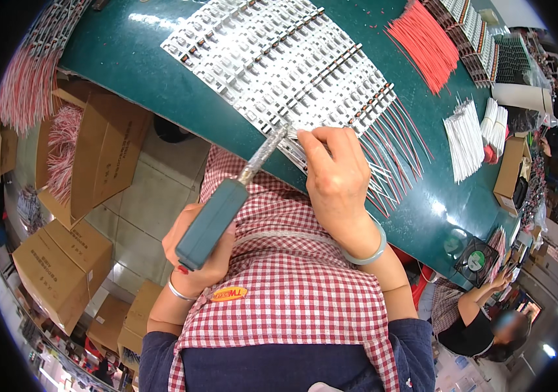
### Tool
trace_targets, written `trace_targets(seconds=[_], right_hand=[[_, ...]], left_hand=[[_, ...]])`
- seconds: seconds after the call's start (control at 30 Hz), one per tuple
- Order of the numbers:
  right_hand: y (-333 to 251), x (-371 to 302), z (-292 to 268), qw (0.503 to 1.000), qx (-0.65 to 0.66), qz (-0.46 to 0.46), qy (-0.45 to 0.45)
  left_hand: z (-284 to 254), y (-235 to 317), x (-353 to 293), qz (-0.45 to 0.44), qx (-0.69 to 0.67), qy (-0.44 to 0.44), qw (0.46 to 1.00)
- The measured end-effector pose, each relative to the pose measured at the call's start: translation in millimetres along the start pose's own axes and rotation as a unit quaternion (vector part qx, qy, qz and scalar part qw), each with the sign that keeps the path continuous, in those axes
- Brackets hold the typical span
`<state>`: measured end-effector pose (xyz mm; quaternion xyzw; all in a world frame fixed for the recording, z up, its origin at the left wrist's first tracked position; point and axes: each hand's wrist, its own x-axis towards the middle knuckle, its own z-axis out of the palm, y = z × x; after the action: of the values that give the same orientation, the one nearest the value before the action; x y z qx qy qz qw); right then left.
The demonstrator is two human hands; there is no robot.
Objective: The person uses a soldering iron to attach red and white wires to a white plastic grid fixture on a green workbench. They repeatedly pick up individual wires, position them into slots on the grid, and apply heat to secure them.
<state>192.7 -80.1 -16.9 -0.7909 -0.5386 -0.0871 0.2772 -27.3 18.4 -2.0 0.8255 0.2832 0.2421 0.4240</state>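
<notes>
My left hand [219,256] is wrapped around the dark green handle of a soldering gun [213,222]. Its metal barrel slants up and right, and the tip meets the near edge of a white circuit board panel [272,62]. Right beside that tip, my right hand [339,171] is closed in a pinch at the panel's edge; what its fingertips hold is too small to make out. Rows of small parts cover the panel. Thin red and white wires [390,153] trail from its right side, partly behind my right hand.
On the green table [128,65] lie bundles of red wires [426,46] and white wires [464,140]. Stacked panels [468,39] stand at the far right. A small black fan [476,261] is near the right edge. Cardboard boxes [63,271] stand at left; a co-worker [481,326] sits at right.
</notes>
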Motion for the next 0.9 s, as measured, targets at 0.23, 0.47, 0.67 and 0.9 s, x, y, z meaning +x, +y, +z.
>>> trace_targets(seconds=[0.23, 0.47, 0.67, 0.9], right_hand=[[-0.2, 0.4, -1.3, 1.000, 0.000, 0.006, -0.004], [3.0, 1.2, -4.5, 0.999, 0.010, 0.015, 0.027], [8.1, 5.9, -5.3, 0.999, -0.002, 0.029, 0.020], [8.4, 6.8, -3.6, 1.000, -0.007, 0.020, 0.016]], left_hand=[[-9.5, 7.5, -5.2, -0.274, -0.389, 0.069, 0.877], [-7.4, 9.5, -1.7, -0.253, -0.443, 0.075, 0.857], [-2.7, -7.9, -20.5, -0.143, -0.205, -0.041, 0.967], [8.0, -14.6, -17.6, -0.064, -0.042, -0.049, 0.996]])
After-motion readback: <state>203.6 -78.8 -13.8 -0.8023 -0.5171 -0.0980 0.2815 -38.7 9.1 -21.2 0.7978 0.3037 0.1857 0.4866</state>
